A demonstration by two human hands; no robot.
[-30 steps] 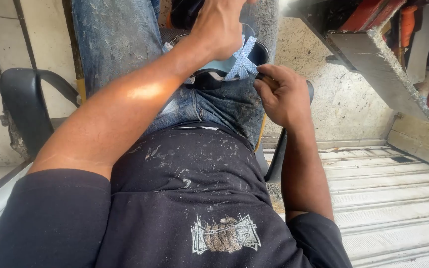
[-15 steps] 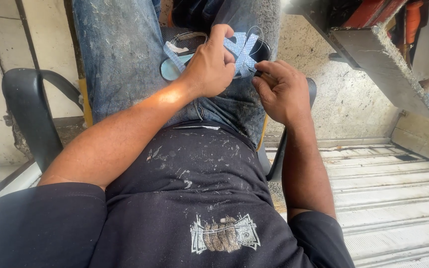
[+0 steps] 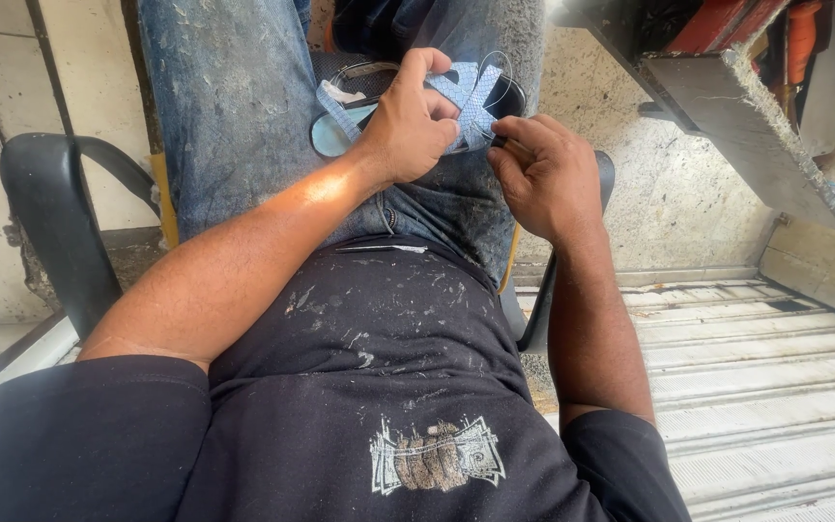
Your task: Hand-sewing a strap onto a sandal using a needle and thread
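I sit in a chair and look down at my lap in worn blue jeans [image 3: 234, 126]. A light blue sandal [image 3: 340, 130] with crossed blue straps [image 3: 471, 92] lies sole-down on my thighs. My left hand [image 3: 408, 126] lies over the sandal and grips the straps with bent fingers. My right hand [image 3: 543, 179] pinches the strap end at the sandal's right edge, between thumb and forefinger. Most of the sandal is hidden under my left hand.
A black chair armrest [image 3: 55, 222] curves at my left, another armrest [image 3: 553, 290] at my right. A rough grey workbench [image 3: 727, 106] with red and orange tools stands at the upper right. White ribbed planks [image 3: 756, 387] lie on the floor at the right.
My left hand has come down from the far end of the sandal onto its straps, nearer my body. My right hand stays pinched at the sandal's right edge.
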